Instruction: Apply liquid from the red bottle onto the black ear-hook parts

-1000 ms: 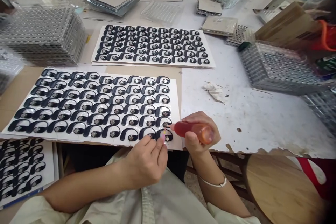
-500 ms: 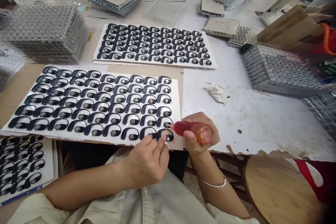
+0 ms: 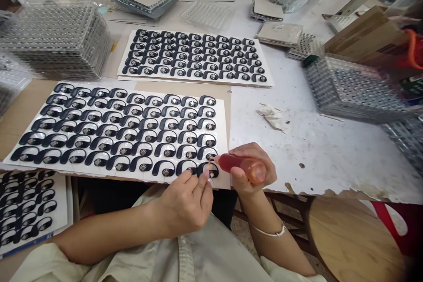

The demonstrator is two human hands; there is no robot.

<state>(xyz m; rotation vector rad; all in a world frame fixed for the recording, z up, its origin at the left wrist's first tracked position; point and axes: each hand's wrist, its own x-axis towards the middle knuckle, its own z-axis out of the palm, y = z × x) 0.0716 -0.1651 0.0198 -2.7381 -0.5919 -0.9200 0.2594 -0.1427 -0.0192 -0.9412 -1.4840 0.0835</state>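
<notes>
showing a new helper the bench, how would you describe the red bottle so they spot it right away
Find the white sheet of black hook-shaped pieces nearest the person, and go to its bottom right corner. Just off that corner is a translucent red-orange squeeze bottle, gripped in the right hand. Its narrow tip points left at the sheet, and it is the only bottle held in a hand.

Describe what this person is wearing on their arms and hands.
The left hand and right hand are bare, with no gloves. Loose pale cream sleeves end well short of the wrists, and a thin silver bangle circles the right wrist.
</notes>
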